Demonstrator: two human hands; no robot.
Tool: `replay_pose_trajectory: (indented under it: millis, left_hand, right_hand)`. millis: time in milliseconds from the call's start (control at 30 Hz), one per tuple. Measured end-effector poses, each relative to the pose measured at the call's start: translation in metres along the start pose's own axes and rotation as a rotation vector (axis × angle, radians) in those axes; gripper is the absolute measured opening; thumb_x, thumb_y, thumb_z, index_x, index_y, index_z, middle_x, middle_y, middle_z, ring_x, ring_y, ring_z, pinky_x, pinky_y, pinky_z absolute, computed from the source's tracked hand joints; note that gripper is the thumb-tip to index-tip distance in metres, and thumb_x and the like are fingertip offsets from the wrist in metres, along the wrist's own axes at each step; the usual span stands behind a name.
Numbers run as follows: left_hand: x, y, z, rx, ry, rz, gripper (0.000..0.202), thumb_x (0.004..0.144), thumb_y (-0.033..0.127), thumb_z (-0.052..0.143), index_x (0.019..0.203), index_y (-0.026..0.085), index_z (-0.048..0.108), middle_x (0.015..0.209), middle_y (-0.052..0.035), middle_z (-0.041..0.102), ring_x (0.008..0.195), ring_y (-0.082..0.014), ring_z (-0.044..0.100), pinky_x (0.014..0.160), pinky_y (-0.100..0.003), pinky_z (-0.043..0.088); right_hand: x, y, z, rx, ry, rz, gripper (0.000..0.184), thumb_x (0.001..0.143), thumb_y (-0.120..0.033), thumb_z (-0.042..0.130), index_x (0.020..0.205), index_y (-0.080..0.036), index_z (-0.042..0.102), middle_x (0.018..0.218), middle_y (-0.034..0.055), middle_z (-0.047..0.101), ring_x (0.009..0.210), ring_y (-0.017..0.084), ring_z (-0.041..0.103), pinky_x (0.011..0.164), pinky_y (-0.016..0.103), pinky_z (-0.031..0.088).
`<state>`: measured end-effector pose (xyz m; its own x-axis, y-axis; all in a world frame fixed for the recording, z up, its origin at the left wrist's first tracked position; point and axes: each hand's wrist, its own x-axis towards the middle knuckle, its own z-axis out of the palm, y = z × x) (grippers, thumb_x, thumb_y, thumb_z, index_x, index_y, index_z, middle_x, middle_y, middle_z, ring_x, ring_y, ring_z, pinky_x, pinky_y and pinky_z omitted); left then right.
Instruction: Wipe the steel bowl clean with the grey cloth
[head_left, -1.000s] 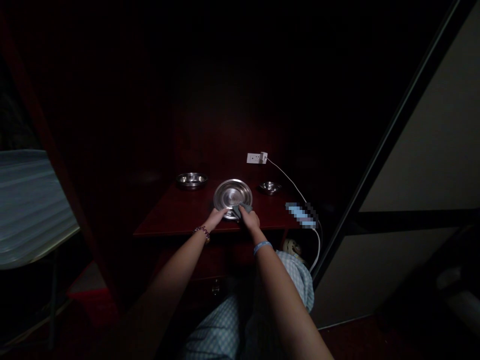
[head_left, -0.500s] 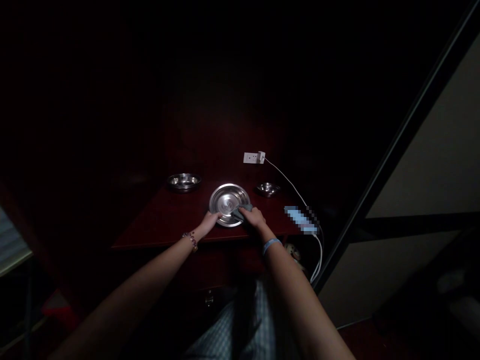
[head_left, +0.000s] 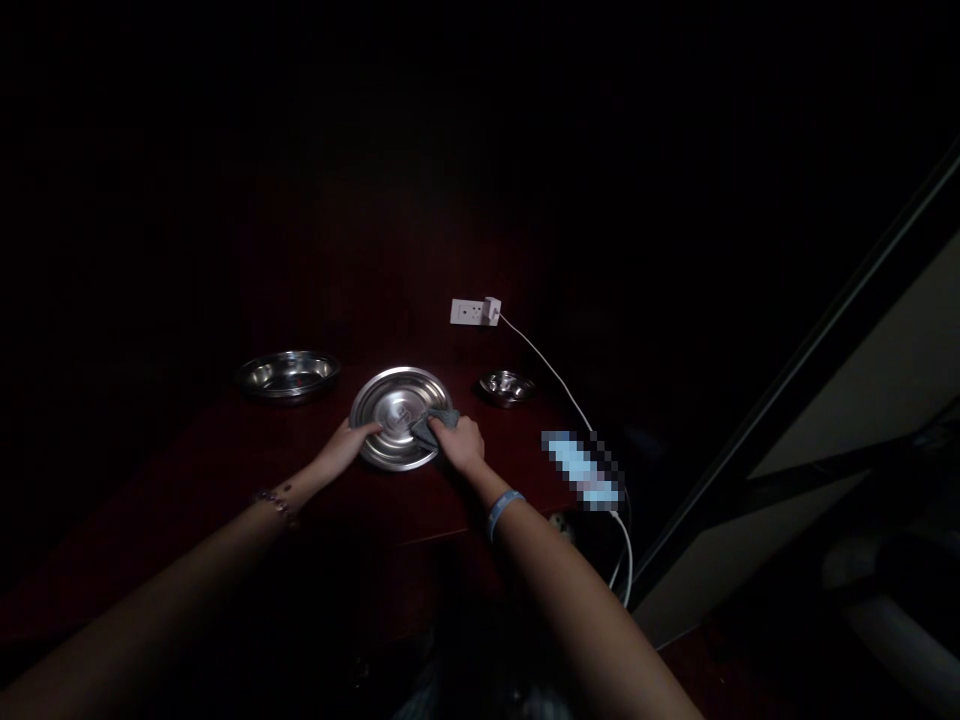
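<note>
A shiny round steel plate (head_left: 401, 455) with a raised rim is tilted toward me over the dark red tabletop. My left hand (head_left: 346, 450) grips its lower left edge, the thumb over the rim and the other fingers hidden behind. On the plate's right side, my right hand (head_left: 461, 443) is closed on a grey cloth (head_left: 433, 428) that presses against the inner surface. I cannot see whether the right fingers also reach round behind the rim.
Left of the plate stands a wide steel dish (head_left: 289, 375), and a small steel bowl (head_left: 506, 387) sits to its right. A charger (head_left: 491, 310) in the wall socket has a white cable running down by a blurred-out patch (head_left: 583, 470) at the table's right edge.
The view has shifted, so the table's things appear larger and further left. Both hands still hold the plate and cloth; the cloth is still at the plate's right side.
</note>
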<state>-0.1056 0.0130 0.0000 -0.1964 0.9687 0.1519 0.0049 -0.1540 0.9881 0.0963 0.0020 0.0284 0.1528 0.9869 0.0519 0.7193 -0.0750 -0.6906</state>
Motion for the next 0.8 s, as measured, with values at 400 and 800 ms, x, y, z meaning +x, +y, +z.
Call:
replay_pose_trajectory:
  millis: [400,800]
  left_hand:
    - [-0.033,0.002,0.016,-0.205,0.063,-0.183,0.038,0.077,0.028,0.071,0.114,0.016,0.068,0.124,-0.0089,0.072,0.121,-0.0244,0.064,0.113,-0.039,0.042]
    - [-0.042,-0.019,0.032,-0.192,0.056,-0.284,0.024,0.076,0.027,0.073,0.098,0.019,0.074,0.101,-0.0049,0.079,0.116,-0.0256,0.068,0.111,-0.040,0.044]
  right_hand:
    - [0.017,0.024,0.049,0.719,0.023,-0.039,0.035,0.081,-0.046,0.063,0.096,-0.018,0.079,0.102,0.0068,0.078,0.101,0.024,0.072,0.089,0.031,0.053]
    - [-0.020,0.013,0.057,0.900,0.152,0.004,0.039,0.083,-0.049,0.062,0.097,-0.016,0.076,0.103,0.0091,0.078,0.099,0.024,0.073,0.087,0.029,0.053]
